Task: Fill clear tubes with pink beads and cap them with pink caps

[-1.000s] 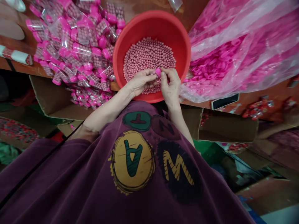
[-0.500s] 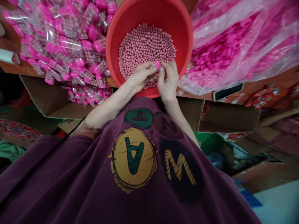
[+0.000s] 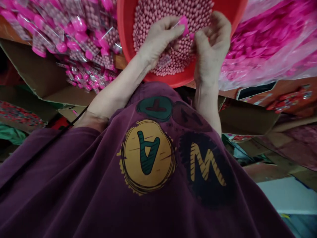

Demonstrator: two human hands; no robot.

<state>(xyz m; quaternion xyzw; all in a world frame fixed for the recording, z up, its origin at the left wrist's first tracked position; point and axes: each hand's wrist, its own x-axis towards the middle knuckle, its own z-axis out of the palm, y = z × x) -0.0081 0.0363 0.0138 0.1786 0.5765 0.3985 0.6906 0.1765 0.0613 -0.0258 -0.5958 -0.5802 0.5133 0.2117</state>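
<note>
My left hand pinches a small bottle with a bright pink cap between thumb and fingers, above the red bowl. The bottle's clear body is mostly hidden by the fingers. Pink beads fill the bottom of the bowl. To the right, my right hand hovers over the beads with its fingers curled. A tiny bright pink piece shows by its thumb tip; whether the hand grips it is unclear. Below the left hand, a clear plastic piece lies on the beads.
Left of the bowl is a heap of bead-filled bottles with pink caps. An open cardboard box stands below it. On the right are a plastic bag of pink parts, a phone and red pieces on the table.
My right hand has drawn away from the pink cap to the right, leaving a gap between the hands. The view has shifted, so the bowl sits higher in the picture.
</note>
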